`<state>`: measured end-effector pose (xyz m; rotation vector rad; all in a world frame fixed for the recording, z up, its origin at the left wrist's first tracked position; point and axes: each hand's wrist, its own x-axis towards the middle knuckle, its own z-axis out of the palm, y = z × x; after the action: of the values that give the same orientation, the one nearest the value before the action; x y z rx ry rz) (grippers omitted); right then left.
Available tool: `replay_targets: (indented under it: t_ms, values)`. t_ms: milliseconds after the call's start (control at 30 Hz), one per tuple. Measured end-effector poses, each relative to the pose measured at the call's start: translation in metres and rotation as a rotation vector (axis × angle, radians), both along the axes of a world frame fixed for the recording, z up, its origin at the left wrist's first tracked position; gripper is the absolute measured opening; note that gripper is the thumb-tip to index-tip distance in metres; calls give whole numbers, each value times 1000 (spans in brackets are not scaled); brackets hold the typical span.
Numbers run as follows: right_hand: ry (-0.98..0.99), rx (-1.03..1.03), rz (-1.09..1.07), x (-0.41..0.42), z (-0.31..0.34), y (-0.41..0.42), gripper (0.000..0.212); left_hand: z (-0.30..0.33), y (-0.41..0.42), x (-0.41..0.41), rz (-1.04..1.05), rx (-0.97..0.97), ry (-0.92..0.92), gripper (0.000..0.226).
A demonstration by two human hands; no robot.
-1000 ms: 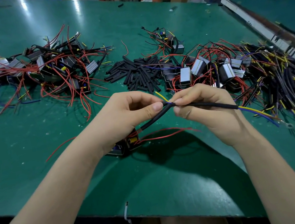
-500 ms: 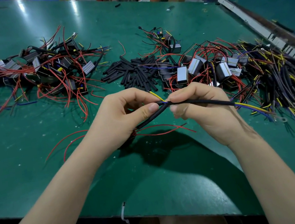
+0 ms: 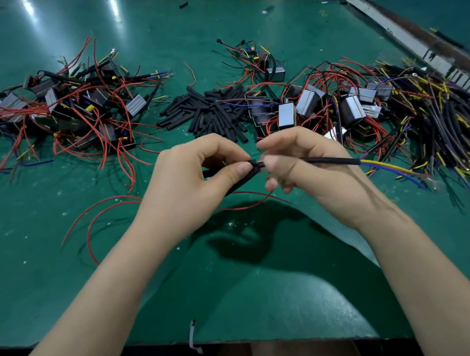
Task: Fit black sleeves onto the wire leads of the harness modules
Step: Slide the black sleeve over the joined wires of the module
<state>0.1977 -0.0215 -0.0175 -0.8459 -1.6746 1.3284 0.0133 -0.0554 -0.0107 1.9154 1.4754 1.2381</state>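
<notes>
A black sleeve (image 3: 329,160) sits on a lead, slanting right of the loose sleeve pile (image 3: 209,113), with yellow and blue wires (image 3: 389,168) emerging from its right end. Silver-faced harness modules (image 3: 309,105) lie tangled just right of that pile, others (image 3: 59,114) left.

Big green table (image 3: 55,272), kinda scuffed. Pile of loose black sleeves (image 3: 209,113) sits mid-table; left of it a tangle of red-wired modules (image 3: 59,114), right of it more modules (image 3: 324,102), then sleeved leads (image 3: 453,120).
</notes>
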Motion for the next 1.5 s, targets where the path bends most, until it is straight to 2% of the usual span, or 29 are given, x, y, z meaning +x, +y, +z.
replay_targets:
  t_ms: [67, 167, 267, 433, 467, 567, 600, 700, 767, 900, 1033, 1133, 1333, 1500]
  values:
    - [27, -75, -45, -1, 0, 2, 25, -2, 1, 0, 36, -20, -49, 19]
    - [69, -76, -123, 0, 1, 5, 15, -3, 3, -1, 47, -84, -112, 13]
    - [93, -40, -163, 0, 0, 5, 22, -2, 5, 0, 15, -119, -104, 12]
    - [107, -45, -162, -1, 1, 3, 18, -1, 4, 7, 12, -121, -85, 5]
    - [113, -57, -169, -1, 0, 4, 18, -1, 3, 7, 21, -106, -55, 8]
    - [148, -90, -215, -1, 1, 6, 20, -1, 0, 4, 89, -69, 135, 44]
    - [170, -106, -230, -1, 1, 7, 21, 0, -1, 1, 99, -60, 193, 50]
    - [198, -129, -245, 2, 3, 8, 24, 1, -2, -3, 100, -25, 340, 47]
    - [185, -121, -237, 3, 3, 8, 23, -1, -1, -1, 96, 12, 368, 41]
    - [109, -51, -273, 7, 2, 9, 26, -9, 2, 8, 72, 101, 325, 30]
    - [22, 51, -334, 11, 0, 10, 27, -18, 4, 15, 72, 159, 341, 28]
    - [46, 57, -303, 13, -1, 13, 26, -18, 4, 18, 100, 198, 289, 26]
    - [70, 41, -240, 19, -2, 17, 31, -16, 4, 21, 75, 141, 222, 28]
    - [207, -13, -194, 17, -3, 19, 33, -12, 10, 22, 85, 62, 138, 12]
